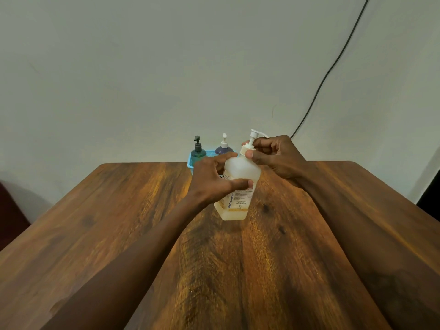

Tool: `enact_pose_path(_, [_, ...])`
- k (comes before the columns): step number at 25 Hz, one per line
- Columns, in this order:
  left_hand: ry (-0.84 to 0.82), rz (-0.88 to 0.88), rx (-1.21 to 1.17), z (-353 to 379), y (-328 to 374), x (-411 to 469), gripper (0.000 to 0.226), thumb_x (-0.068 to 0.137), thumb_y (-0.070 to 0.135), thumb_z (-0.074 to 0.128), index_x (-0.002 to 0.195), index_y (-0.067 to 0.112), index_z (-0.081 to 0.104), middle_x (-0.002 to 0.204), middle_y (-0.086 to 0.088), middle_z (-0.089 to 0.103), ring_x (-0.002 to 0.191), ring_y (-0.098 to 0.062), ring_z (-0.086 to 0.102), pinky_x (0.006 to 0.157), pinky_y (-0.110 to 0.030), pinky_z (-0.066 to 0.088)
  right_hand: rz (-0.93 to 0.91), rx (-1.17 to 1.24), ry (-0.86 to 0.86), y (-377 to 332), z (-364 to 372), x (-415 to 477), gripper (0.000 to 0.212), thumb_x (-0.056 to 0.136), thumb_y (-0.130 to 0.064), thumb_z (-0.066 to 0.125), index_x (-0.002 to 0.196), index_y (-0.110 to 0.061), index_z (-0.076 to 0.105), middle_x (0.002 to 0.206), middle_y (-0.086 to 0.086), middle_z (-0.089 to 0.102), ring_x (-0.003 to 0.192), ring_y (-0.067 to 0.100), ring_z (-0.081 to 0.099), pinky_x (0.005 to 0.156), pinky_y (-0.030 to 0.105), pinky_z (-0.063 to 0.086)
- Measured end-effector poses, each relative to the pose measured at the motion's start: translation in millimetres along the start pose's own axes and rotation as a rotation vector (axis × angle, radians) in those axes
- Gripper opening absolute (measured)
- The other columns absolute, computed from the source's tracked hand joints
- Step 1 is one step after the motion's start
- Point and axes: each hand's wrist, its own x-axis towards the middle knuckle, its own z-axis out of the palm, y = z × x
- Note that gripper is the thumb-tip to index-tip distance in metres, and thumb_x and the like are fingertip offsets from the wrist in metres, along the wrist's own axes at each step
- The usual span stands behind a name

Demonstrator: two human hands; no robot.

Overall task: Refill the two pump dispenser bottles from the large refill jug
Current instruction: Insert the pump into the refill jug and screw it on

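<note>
Both hands on translucent, nearly empty pump bottle, white pump.

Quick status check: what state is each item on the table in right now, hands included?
Large translucent refill jug: tilted, pump on, little liquid left.
Left hand: gripping the jug body.
Right hand: pinching the jug's white pump collar.
Green pump bottle: upright in blue basket, pump on.
Dark blue pump bottle: upright in basket, pump on.

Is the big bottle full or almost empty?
Almost empty. The big bottle looks clear nearly all the way down, with only a thin yellowish layer of liquid at its bottom.
</note>
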Motion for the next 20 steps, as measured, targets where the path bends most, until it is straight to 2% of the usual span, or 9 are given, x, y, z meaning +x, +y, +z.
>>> enact_pose_path(4, [-0.039,-0.017,-0.042,0.6,2.3,-3.4,0.065,0.073,0.038,0.091,0.133,0.025,0.066,0.113,0.009,0.074,0.077,0.012,0.062,0.066,-0.008,0.055,-0.029,-0.112,-0.121,0.9,-5.4,0.7,0.028,0.098,-0.02,0.068,0.125,-0.014,0.071,0.112,-0.011,0.074,0.096,-0.001,0.072,0.079,0.016,0.058])
enact_pose_path(7, [-0.011,0.0,-0.016,6.5,2.6,-8.2,0.061,0.073,0.039,0.091,0.129,0.028,0.068,0.101,0.017,0.068,0.075,0.014,0.061,0.065,-0.005,0.053,-0.057,-0.239,-0.082,3.4,-5.6,2.5,0.027,0.096,-0.024,0.072,0.122,-0.015,0.075,0.114,-0.003,0.076,0.097,0.009,0.073,0.086,0.028,0.061])
enact_pose_path(9, [0.021,0.002,0.061,11.0,0.2,-10.6,0.062,0.072,0.046,0.089,0.128,0.029,0.069,0.099,0.019,0.066,0.075,0.008,0.064,0.063,-0.003,0.05,-0.067,-0.382,-0.059,5.1,-2.2,1.9,0.026,0.093,-0.028,0.075,0.115,-0.014,0.078,0.106,0.003,0.079,0.093,0.015,0.073,0.085,0.04,0.062])
enact_pose_path(10, [0.033,0.005,0.077,13.7,-1.6,-11.4,0.064,0.071,0.049,0.089,0.128,0.03,0.069,0.101,0.018,0.068,0.079,0.002,0.067,0.065,-0.007,0.054,-0.061,-0.429,-0.026,6.2,1.6,-0.3,0.026,0.091,-0.03,0.077,0.111,-0.013,0.08,0.1,0.005,0.079,0.089,0.018,0.073,0.083,0.043,0.062])
enact_pose_path(13, [0.097,0.011,0.026,22.2,-7.6,-12.6,0.063,0.066,0.053,0.088,0.123,0.036,0.07,0.102,0.013,0.075,0.085,-0.004,0.072,0.071,-0.028,0.063,0.007,-0.377,0.154,6.0,11.8,-4.9,0.038,0.078,-0.041,0.088,0.101,-0.01,0.081,0.089,0.003,0.078,0.078,0.012,0.071,0.076,0.037,0.063])
enact_pose_path(16, [0.151,0.003,-0.063,26.5,-4.2,-10.4,0.066,0.063,0.056,0.088,0.123,0.036,0.071,0.1,0.013,0.078,0.085,-0.002,0.073,0.071,-0.032,0.064,0.061,-0.3,0.292,0.7,13.3,-3.8,0.053,0.063,-0.058,0.091,0.077,-0.01,0.075,0.077,0.001,0.074,0.069,0.012,0.069,0.065,0.034,0.06])
enact_pose_path(18, [0.151,-0.004,-0.099,26.3,-0.4,-6.6,0.07,0.063,0.056,0.089,0.126,0.033,0.07,0.103,0.012,0.078,0.085,-0.003,0.075,0.072,-0.033,0.064,0.07,-0.307,0.298,-4.8,13.2,-2.4,0.066,0.057,-0.071,0.083,0.077,-0.01,0.071,0.074,-0.001,0.071,0.066,0.01,0.064,0.063,0.031,0.056])
enact_pose_path(20, [0.143,-0.01,-0.134,21.4,4.4,-3.9,0.072,0.065,0.05,0.091,0.13,0.036,0.064,0.108,0.013,0.076,0.088,-0.003,0.075,0.073,-0.029,0.064,0.078,-0.263,0.276,-7.9,13.7,-3.0,0.066,0.059,-0.074,0.079,0.088,-0.016,0.072,0.081,-0.006,0.071,0.072,0.006,0.065,0.07,0.028,0.058])
